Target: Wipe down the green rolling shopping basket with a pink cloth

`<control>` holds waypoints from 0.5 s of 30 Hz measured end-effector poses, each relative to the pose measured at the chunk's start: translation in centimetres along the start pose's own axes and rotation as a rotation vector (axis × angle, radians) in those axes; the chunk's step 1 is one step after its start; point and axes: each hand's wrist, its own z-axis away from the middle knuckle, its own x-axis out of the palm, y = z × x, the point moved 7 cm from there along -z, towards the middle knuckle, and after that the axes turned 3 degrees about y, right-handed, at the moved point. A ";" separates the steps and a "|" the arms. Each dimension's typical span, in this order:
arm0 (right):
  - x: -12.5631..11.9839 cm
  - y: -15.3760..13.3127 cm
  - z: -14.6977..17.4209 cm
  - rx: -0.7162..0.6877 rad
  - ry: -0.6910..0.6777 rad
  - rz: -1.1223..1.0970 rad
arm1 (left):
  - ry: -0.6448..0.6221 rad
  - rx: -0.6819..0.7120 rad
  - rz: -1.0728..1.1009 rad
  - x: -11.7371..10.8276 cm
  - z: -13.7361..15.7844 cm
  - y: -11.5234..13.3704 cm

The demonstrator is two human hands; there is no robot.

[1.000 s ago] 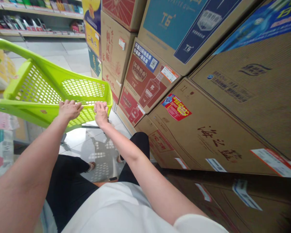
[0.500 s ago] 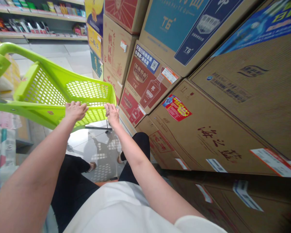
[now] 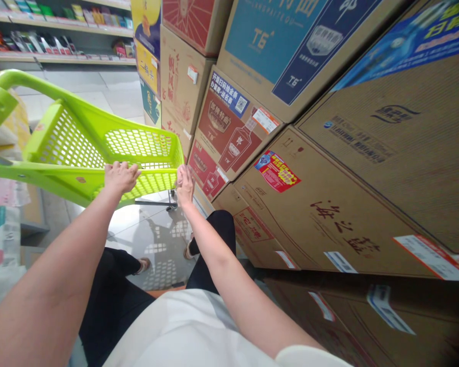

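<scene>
A bright green plastic shopping cart [image 3: 137, 133] with perforated basket walls stands in front of me on the left. My left hand [image 3: 121, 176] lies over its near rim, the fingers bent across the edge and gripping it. At the basket's right corner my right hand [image 3: 186, 186] is closed, pressing a small pinkish cloth [image 3: 180, 175] against the rim. The hand hides most of this cloth. The part of the basket that I can see holds nothing.
Stacked cardboard cartons [image 3: 344, 204] form a wall along my right side. Shelves with goods [image 3: 61, 56] stand at the far left. Wrapped packs [image 3: 3, 239] are piled at the left edge. Tiled floor [image 3: 137, 227] shows under the cart, around my feet.
My right hand has slid a little to the right along the rim, onto the corner, with the pinkish cloth. My left hand keeps its hold on the rim.
</scene>
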 end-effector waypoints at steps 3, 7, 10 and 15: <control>-0.7 1.7 0.3 0.080 0.113 -0.036 | -0.006 -0.001 0.000 -0.2 0.0 0.2; 0.7 0.5 1.3 0.141 0.136 -0.006 | -0.009 -0.003 0.000 -0.3 -0.1 0.3; 2.5 -2.0 2.3 0.167 0.075 0.045 | -0.009 -0.003 0.006 -0.2 0.0 0.3; 5.0 -7.5 3.3 -0.076 -0.167 0.092 | 0.004 -0.001 0.000 -0.3 0.2 0.2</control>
